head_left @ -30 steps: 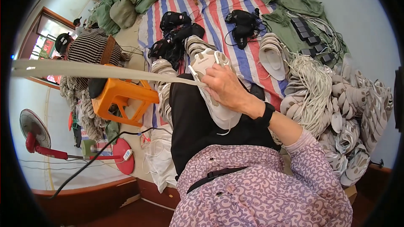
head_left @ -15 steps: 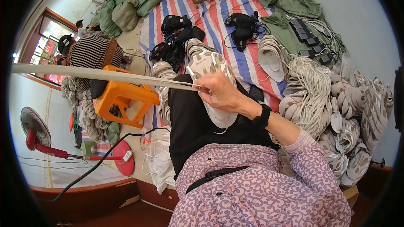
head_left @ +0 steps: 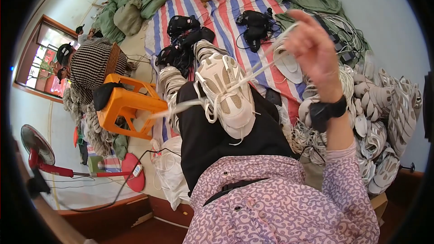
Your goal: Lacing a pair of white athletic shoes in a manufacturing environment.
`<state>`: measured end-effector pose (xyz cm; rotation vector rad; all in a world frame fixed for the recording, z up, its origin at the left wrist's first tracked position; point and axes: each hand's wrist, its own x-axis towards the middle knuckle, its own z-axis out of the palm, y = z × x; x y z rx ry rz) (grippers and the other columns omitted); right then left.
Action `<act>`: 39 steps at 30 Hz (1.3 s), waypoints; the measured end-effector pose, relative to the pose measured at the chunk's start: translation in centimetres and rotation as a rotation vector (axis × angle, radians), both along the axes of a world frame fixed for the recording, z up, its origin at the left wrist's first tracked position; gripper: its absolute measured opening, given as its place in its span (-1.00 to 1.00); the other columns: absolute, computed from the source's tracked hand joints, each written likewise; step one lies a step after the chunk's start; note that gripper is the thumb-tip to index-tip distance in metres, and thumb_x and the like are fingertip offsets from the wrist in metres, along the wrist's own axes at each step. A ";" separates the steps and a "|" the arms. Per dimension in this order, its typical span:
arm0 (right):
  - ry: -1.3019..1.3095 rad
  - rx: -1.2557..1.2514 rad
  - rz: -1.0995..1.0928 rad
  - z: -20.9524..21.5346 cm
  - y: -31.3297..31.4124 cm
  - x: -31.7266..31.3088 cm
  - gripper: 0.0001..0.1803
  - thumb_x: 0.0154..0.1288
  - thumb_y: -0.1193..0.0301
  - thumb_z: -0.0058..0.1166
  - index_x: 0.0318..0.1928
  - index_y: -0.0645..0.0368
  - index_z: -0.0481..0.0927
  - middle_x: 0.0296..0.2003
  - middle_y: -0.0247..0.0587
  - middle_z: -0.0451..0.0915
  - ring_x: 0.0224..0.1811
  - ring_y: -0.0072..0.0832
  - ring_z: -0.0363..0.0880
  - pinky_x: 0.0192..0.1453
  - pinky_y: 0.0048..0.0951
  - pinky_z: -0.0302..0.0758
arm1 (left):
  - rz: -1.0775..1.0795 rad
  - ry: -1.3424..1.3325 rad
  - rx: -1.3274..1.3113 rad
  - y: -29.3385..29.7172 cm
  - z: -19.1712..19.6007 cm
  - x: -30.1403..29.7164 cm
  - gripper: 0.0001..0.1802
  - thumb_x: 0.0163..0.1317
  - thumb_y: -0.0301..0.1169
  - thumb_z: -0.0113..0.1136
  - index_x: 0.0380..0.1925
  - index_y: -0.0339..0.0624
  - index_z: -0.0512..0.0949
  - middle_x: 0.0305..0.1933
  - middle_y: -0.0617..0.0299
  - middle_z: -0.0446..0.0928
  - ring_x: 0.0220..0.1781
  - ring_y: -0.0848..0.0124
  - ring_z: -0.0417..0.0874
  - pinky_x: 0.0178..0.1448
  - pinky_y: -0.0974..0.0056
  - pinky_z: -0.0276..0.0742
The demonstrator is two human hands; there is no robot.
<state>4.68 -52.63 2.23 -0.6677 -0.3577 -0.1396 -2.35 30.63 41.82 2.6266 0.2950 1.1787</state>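
Note:
A beige and white sneaker (head_left: 221,81) rests on my lap over black trousers, its toe pointing toward me. A pale shoelace (head_left: 253,75) crosses the sneaker's upper, with a loop hanging on its left side. My right hand (head_left: 312,49), blurred, is raised to the far right of the sneaker and grips the lace with curled fingers. Another stretch of lace runs leftward from the sneaker and blurs out. At the left rim, my left forearm (head_left: 56,217) wears a dark wristband (head_left: 38,184); the hand beyond it is dim and cut off, its fingers hidden.
Piled sneakers (head_left: 384,126) stand at right, with more shoes (head_left: 169,86) left of my legs. An orange stool (head_left: 129,104), a red fan (head_left: 45,167) and a cable lie left. Black bundles (head_left: 255,27) sit on the striped sheet (head_left: 221,16). A person in stripes (head_left: 95,58) sits far left.
My right hand has moved from above the sneaker up and right, drawing the lace. My left forearm has come into view at the left rim. The taut lace in front of the stool is gone.

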 end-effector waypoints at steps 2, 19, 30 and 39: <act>0.086 0.093 -0.090 -3.0 -5.4 0.3 -0.65 0.49 0.52 0.00 0.22 0.40 0.47 -0.56 -0.53 0.13 -0.52 -0.65 0.15 -0.28 -0.51 0.29 | -0.299 0.109 -0.010 -7.6 -5.8 5.0 -0.45 0.57 -0.22 -0.13 0.47 -0.16 0.35 0.29 0.34 0.53 0.35 0.45 0.47 0.30 0.26 0.45; 1.084 -0.501 -0.441 -22.8 -14.9 -10.2 -0.80 0.36 0.51 0.16 -0.03 0.21 0.65 -0.28 -0.31 0.66 -0.30 -0.46 0.65 -0.18 -0.43 0.59 | -0.880 0.663 -0.406 -50.3 -44.1 6.2 -0.85 0.37 -0.52 0.23 -0.14 -0.34 0.50 -0.34 0.25 0.58 -0.54 0.60 0.60 -0.44 0.46 0.49; 0.803 -0.693 -0.065 -15.0 -2.7 -0.5 -0.83 0.40 0.53 0.14 -0.06 0.26 0.69 -0.32 -0.36 0.68 -0.37 -0.65 0.64 -0.21 -0.59 0.59 | -0.712 1.328 -1.453 -48.7 -41.2 6.2 -0.76 0.48 -0.25 0.18 -0.09 -0.21 0.55 -0.41 0.25 0.64 -0.56 0.66 0.50 -0.49 0.59 0.26; 0.734 -0.806 -0.020 -12.2 -0.1 1.2 -0.86 0.42 0.50 0.13 -0.08 0.24 0.68 -0.33 -0.38 0.66 -0.33 -0.65 0.60 -0.17 -0.60 0.56 | -0.827 0.893 -0.577 -45.8 -40.9 6.4 -0.89 0.34 -0.53 0.27 -0.27 -0.39 0.69 -0.64 0.26 0.50 -0.63 0.66 0.39 -0.53 0.44 0.25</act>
